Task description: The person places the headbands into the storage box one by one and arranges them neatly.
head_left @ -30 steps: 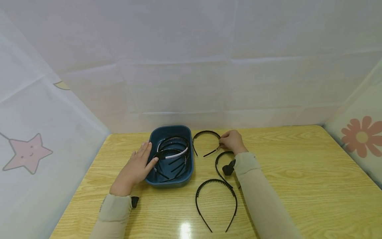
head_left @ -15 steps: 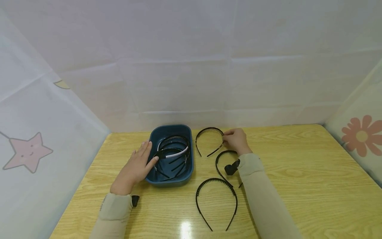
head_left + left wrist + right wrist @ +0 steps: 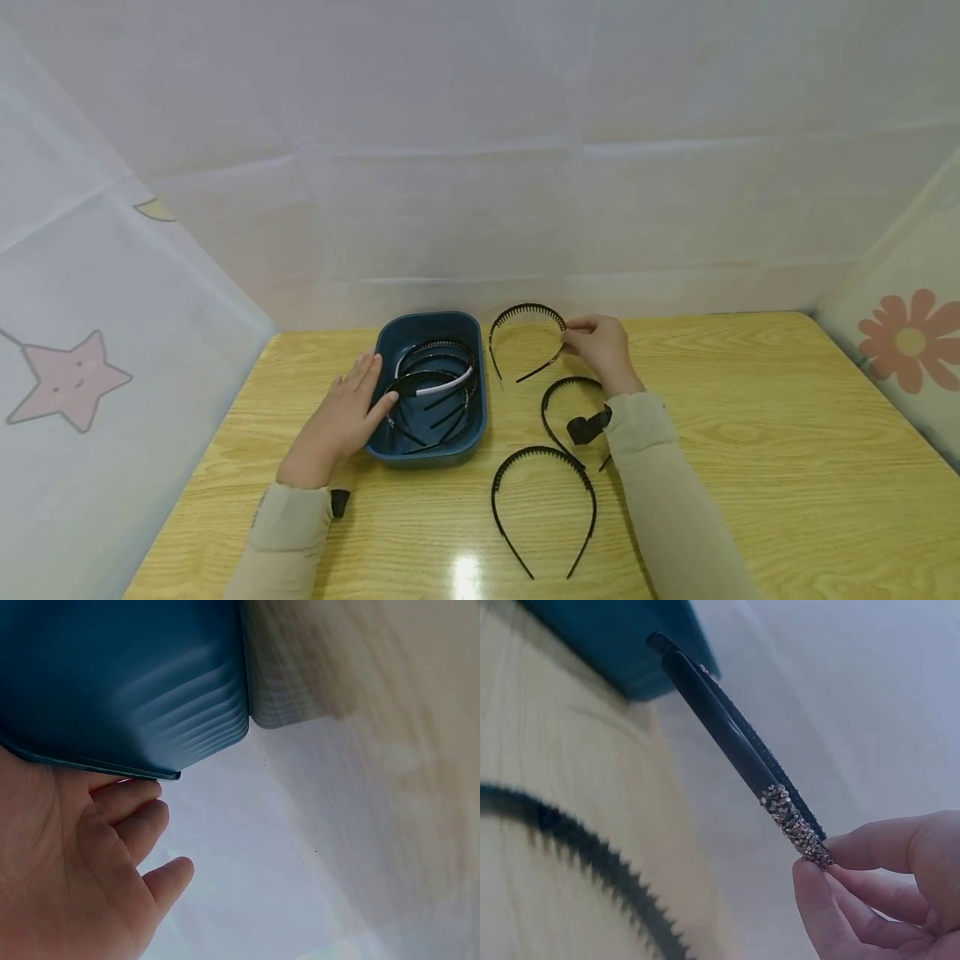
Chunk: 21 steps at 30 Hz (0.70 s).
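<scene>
My right hand point(image 3: 600, 348) pinches one side of a black toothed headband point(image 3: 527, 306) between thumb and fingers, beyond the other loose headbands. In the right wrist view this headband point(image 3: 724, 724) shows a glittery, stone-covered stretch at the fingertips and a smooth black end. My left hand point(image 3: 337, 421) rests along the left rim of a blue plastic basket point(image 3: 483, 400), fingers extended and thumb lying over the edge. In the left wrist view, its relaxed fingers point(image 3: 142, 829) lie against the outside of the rim. Inside the basket are several headbands point(image 3: 442, 387), one with a pale lilac band.
Two black toothed headbands lie on the wooden table point(image 3: 780, 467): one at the front point(image 3: 543, 452), and another point(image 3: 547, 417) partly under the right wrist. A pale cloth backdrop point(image 3: 480, 167) stands along the table's back edge.
My right hand has moved right and slightly away, drawing the pinched headband away from the basket and raising its arch. My left hand and the basket have stayed in place.
</scene>
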### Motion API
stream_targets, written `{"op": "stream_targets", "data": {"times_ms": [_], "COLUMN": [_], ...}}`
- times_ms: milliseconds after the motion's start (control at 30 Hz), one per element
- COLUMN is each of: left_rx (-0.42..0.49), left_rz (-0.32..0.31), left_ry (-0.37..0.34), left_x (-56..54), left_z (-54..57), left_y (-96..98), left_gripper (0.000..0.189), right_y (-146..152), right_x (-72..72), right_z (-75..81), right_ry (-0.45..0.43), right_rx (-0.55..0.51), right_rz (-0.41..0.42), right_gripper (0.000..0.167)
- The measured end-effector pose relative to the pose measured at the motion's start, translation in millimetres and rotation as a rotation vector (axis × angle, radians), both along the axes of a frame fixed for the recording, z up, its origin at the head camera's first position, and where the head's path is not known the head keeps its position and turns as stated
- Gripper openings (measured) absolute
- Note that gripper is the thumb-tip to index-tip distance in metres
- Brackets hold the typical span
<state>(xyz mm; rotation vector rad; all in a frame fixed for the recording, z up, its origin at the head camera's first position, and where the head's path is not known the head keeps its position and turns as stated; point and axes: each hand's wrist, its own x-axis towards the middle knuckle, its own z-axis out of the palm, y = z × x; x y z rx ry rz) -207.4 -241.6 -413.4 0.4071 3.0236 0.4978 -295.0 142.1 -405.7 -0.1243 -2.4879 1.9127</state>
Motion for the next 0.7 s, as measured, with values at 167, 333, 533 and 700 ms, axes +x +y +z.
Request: {"op": "stream_targets", "data": {"times_ms": [167, 333, 533, 700], "left_rx": [0.0, -0.004, -0.003, -0.004], "left_rz": [0.0, 0.002, 0.012, 0.011], "left_ry": [0.002, 0.025, 0.02, 0.019], "left_x": [0.3, 0.8, 1.1, -0.3], "left_z": [0.4, 0.7, -0.3, -2.2], "left_y": [0.1, 1.0, 0.2, -1.7], "left_gripper": [0.078, 0.075, 0.074, 0.074], "right_y": [-6.2, -13.1, -23.4, -35.7], "right_x": [6.7, 10.7, 16.0, 20.4], "right_z": [11.7, 21.2, 30.0, 31.6], "right_ry": [0.032, 0.086, 0.12, 0.122], "right_rx": [-0.031, -0.052, -0.131, -0.166], "right_rz": [0.002, -0.017, -0.013, 0.009], "right_gripper": [0.033, 0.029, 0.029, 0.028]}}
